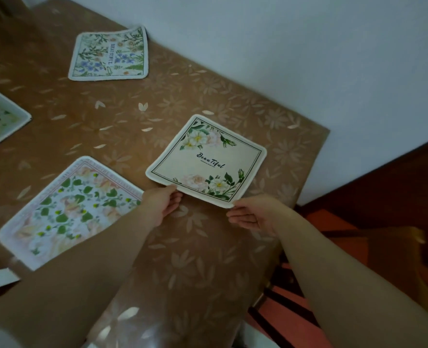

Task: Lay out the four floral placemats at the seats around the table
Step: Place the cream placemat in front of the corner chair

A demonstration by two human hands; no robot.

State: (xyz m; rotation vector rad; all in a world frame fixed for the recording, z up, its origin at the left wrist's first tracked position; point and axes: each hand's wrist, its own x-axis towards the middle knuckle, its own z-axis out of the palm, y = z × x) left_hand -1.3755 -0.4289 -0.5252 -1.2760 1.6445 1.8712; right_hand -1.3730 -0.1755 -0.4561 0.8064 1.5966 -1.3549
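Both hands at a placemat [206, 160] lettered "BeauTiful" — another [109, 54] "BEAUTIFUL".

Four placemats [206, 160], one cropped; two hands [162, 204]; table [208, 259].

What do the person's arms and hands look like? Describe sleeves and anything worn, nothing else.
Both forearms are bare, with no sleeves showing. The left hand and right hand wear no gloves, and no rings, watch or bracelets can be seen on them or the wrists. The upper arms lie outside the picture.
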